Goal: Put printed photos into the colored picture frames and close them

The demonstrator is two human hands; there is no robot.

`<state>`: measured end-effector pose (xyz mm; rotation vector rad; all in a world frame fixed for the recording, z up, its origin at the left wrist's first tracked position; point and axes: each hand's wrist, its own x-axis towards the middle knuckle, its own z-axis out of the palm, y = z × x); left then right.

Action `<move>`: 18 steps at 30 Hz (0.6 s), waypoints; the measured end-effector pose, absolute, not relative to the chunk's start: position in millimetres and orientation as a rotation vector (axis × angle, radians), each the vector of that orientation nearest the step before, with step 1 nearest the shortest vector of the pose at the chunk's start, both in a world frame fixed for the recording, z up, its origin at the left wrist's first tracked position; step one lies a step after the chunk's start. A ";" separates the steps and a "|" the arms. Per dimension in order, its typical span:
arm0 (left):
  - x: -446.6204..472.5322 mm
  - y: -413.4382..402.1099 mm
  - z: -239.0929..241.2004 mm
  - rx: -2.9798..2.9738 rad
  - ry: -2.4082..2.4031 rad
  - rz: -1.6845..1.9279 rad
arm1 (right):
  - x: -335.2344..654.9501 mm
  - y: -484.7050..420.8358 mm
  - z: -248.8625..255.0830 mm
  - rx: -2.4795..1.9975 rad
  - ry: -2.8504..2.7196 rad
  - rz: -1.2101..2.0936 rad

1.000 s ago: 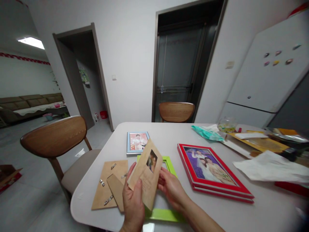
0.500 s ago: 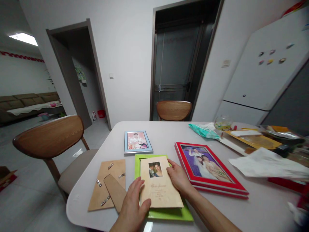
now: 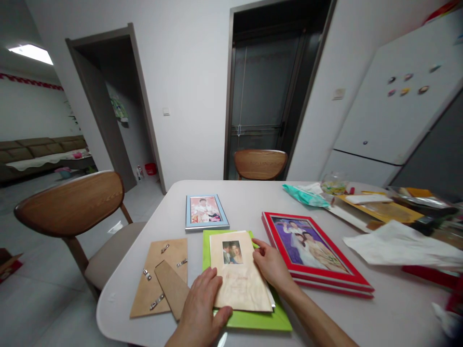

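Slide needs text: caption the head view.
Left hand and right hand at the edges of a cream sheet lying over a green frame.

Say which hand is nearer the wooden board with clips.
Left. The left hand is right of the wooden board, beside its stand; the right hand is farther, at the cream sheet's right edge.

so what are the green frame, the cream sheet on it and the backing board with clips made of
Green frame: plastic or painted wood, smooth and slightly glossy, judging by its even colour; can't tell which. Cream sheet: probably matt paper or thin card, given its thin edges. Backing board: likely fibreboard, plain matt tan; its clips look metal, silvery and shiny.
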<state>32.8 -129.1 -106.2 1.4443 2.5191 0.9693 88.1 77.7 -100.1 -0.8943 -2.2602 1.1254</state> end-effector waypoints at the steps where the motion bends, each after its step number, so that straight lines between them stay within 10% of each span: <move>1: 32.9 -128.0 -106.7 1.469 2.518 0.950 | 89.1 78.1 -100.3 -0.907 -2.271 1.124; 18: 36.1 -120.0 -101.7 1.550 2.627 0.607 | 104.8 38.2 -98.2 -0.703 -2.757 0.266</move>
